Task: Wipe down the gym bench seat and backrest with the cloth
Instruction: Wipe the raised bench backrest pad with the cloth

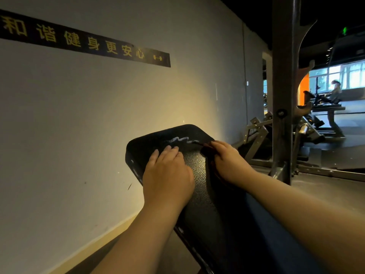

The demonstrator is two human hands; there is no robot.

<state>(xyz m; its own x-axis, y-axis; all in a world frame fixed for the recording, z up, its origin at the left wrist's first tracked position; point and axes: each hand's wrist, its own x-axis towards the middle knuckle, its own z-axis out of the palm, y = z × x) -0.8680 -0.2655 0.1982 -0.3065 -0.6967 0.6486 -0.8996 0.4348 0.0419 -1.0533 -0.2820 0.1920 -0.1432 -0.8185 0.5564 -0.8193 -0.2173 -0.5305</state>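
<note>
At 10 o'clock on the pale wall, a black sign carries yellow characters. Below the frame's centre, the black bench pad runs from 6 o'clock up toward the middle, its rounded top end close to the wall.

The left hand lies flat on the pad's left half. Its fingers are straight and close together and hold nothing, and its fingertips point toward 12.

Just beyond those fingertips, at 1 o'clock from them, a white squiggly mark crosses the pad near its top edge.

The mark's right end meets the dark cloth, which sits on the pad's right edge. The right hand covers the cloth with its fingers bent down over it, gripping it against the pad. More cloth shows under the wrist.

At 2 o'clock a dark metal post stands upright. Past it, at 3 o'clock, are other gym machines and bright windows.
</note>
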